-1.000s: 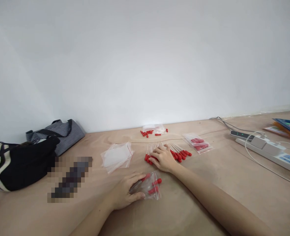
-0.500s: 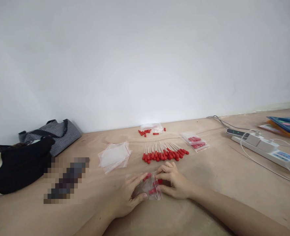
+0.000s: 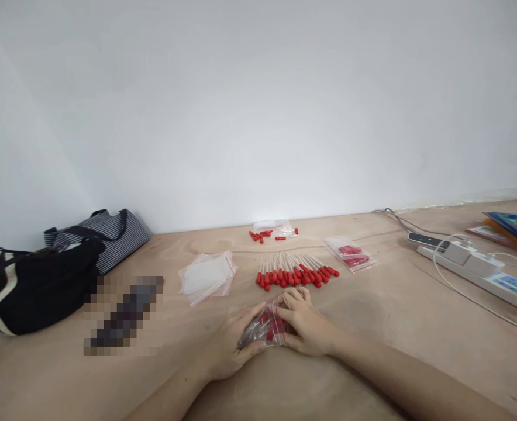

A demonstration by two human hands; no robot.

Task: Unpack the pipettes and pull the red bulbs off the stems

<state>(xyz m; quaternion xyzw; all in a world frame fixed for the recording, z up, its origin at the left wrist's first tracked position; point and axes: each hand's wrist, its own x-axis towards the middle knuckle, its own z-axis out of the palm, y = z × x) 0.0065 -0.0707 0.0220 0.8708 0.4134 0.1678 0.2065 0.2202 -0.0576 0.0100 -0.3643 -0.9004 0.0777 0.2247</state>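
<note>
My left hand (image 3: 230,345) and my right hand (image 3: 304,324) meet over a small clear zip bag (image 3: 265,327) that holds red-tipped droppers; both hands grip it on the wooden table (image 3: 372,327), fingers curled on its edges. Just beyond lies a row of several red-bulbed droppers (image 3: 296,273). A stack of empty clear zip bags (image 3: 206,276) lies to the left of them. Filled zip bags (image 3: 350,254) rest to the right. Loose red caps (image 3: 267,235) lie near the wall.
Striped and black bags (image 3: 43,280) sit at the far left beside a blurred dark object (image 3: 124,316). A white power strip with cables (image 3: 478,266) and colourful folders (image 3: 510,225) lie at the right. A white wall rises behind.
My right hand left the row of droppers and came back to the zip bag, where it now grips the bag together with my left hand.
</note>
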